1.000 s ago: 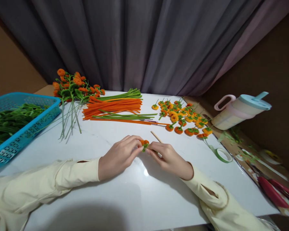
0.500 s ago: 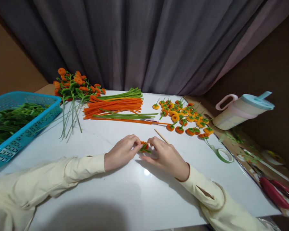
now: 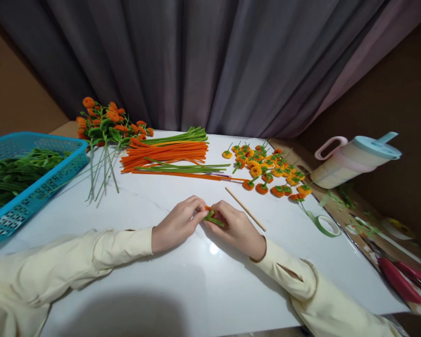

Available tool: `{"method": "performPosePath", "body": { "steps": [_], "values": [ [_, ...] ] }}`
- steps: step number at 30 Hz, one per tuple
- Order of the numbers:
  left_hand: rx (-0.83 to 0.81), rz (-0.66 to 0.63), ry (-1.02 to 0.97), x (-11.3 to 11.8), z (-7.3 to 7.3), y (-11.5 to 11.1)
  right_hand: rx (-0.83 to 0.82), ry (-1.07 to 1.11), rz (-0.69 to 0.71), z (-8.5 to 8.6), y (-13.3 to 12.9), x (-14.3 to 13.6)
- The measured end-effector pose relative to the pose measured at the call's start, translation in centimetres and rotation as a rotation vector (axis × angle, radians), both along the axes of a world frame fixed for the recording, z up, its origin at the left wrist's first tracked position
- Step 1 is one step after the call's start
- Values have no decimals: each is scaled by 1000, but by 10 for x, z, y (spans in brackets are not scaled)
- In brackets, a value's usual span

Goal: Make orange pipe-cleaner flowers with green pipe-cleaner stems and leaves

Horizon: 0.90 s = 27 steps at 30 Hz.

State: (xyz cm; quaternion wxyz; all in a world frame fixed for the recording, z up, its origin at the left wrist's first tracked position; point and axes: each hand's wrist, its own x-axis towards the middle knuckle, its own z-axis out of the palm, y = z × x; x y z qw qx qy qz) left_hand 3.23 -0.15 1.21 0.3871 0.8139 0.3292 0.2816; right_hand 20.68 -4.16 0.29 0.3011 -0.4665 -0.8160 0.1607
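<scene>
Between my hands is a small orange pipe-cleaner flower [image 3: 213, 219] with green stem ends pointing right; most of its orange head is hidden by fingers. My left hand [image 3: 180, 222] pinches it between thumb and forefinger. From the other side my right hand [image 3: 235, 227] closes its fingers on the same flower. Just beyond my right hand a thin wooden stick [image 3: 245, 209] lies aslant on the white table [image 3: 154, 290].
Orange pipe cleaners [image 3: 164, 153] and green ones [image 3: 185, 136] lie at the back. Yellow-orange flower heads [image 3: 255, 171] spread right, near green tape [image 3: 328, 226], a tumbler [image 3: 351, 159] and red-handled pliers [image 3: 400, 281]. Left are a blue basket [image 3: 38, 189] of leaves and orange flowers [image 3: 112, 114].
My right hand has moved slightly left and closed in on the flower, covering more of its orange head. The wooden stick now shows in full. My left hand has hardly moved.
</scene>
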Motion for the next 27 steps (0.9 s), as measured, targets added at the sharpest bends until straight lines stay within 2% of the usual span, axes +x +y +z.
{"method": "performPosePath", "body": {
  "steps": [10, 13, 17, 19, 22, 27],
  "values": [
    [13, 39, -26, -2, -3, -2, 13, 73, 13, 1, -1, 0],
    [-26, 41, -35, -2, -4, 0, 19, 58, 82, 5, 2, 5],
    [-142, 42, -56, -1, -7, 2, 123, -110, 234, 13, 7, 16],
    [-225, 18, -55, -1, -8, 2, 185, -180, 255, 14, 10, 19],
    [-294, -9, -43, 0, -8, 1, 245, -167, 288, 10, 12, 20],
    [-236, -49, -46, 0, -9, 1, 293, -91, 288, 2, 12, 19]
  ]
}}
